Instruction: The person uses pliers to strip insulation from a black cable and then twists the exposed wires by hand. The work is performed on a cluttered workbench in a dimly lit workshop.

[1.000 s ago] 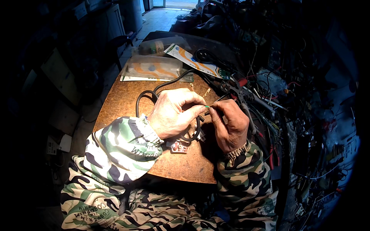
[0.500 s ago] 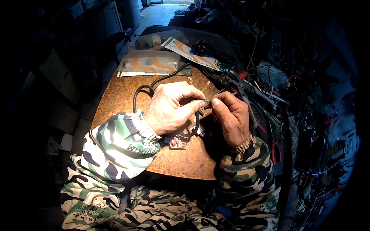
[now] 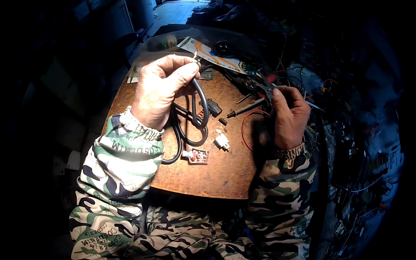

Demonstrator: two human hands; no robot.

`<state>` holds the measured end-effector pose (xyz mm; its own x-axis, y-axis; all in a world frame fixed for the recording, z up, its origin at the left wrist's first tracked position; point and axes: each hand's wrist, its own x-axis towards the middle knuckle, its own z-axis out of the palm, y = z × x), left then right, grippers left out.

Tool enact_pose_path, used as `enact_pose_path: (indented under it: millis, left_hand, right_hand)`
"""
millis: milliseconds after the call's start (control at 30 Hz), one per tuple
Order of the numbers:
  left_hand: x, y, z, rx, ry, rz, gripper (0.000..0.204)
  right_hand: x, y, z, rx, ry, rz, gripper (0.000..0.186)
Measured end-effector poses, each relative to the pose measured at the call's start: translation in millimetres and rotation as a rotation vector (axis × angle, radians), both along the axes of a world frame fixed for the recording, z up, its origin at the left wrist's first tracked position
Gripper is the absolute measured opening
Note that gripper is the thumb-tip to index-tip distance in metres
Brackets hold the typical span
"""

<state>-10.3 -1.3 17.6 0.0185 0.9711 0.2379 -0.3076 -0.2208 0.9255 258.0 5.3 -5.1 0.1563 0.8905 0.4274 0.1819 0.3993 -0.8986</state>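
Observation:
My left hand (image 3: 162,86) is raised above the wooden tabletop, pinching the end of a black cable (image 3: 201,102), whose thin stripped wire ends show above my fingertips. The cable loops down onto the table. My right hand (image 3: 289,112) grips a dark metal plier-like tool (image 3: 266,88) at the right edge. Between my hands lie a black plug-like piece (image 3: 213,107), a white connector (image 3: 222,142), a probe with a grey handle (image 3: 246,108) and a red wire loop (image 3: 245,134). A small opened clear-cased part (image 3: 197,157) with red inside lies near the front.
A wooden table (image 3: 203,182) fills the middle. Printed cards (image 3: 206,54), plastic packs (image 3: 167,42) and a coiled black cord (image 3: 224,48) lie at its back. Tangled wires and a plastic bag (image 3: 303,78) crowd the right side. Tiled floor (image 3: 169,15) shows beyond.
My left hand has risen up and left with the cable end. My right hand let go of the green wire and moved right onto the tool. The probe and red loop are now uncovered.

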Motion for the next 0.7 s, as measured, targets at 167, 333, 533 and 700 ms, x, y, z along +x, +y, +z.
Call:
enact_pose_path:
  millis: [167,333,533,700]
  left_hand:
    - [-15.0,7.9,5.5,0.040,-0.146,0.036,0.014]
    - [-17.8,10.7,2.1,0.028,-0.144,0.057,0.013]
    - [-16.4,12.4,-0.4,0.031,-0.121,0.053,0.013]
    - [-11.5,10.5,-3.2,0.017,-0.078,0.036,0.019]
  right_hand:
    - [-13.7,-1.8,-11.6,-0.100,-0.305,0.222,0.012]
    - [-29.1,-9.8,-16.6,0.007,-0.528,0.316,0.011]
    - [-17.6,-16.6,8.2,-0.362,-0.630,0.581,0.021]
    - [-19.3,-21.8,12.7,-0.293,-0.881,0.618,0.029]
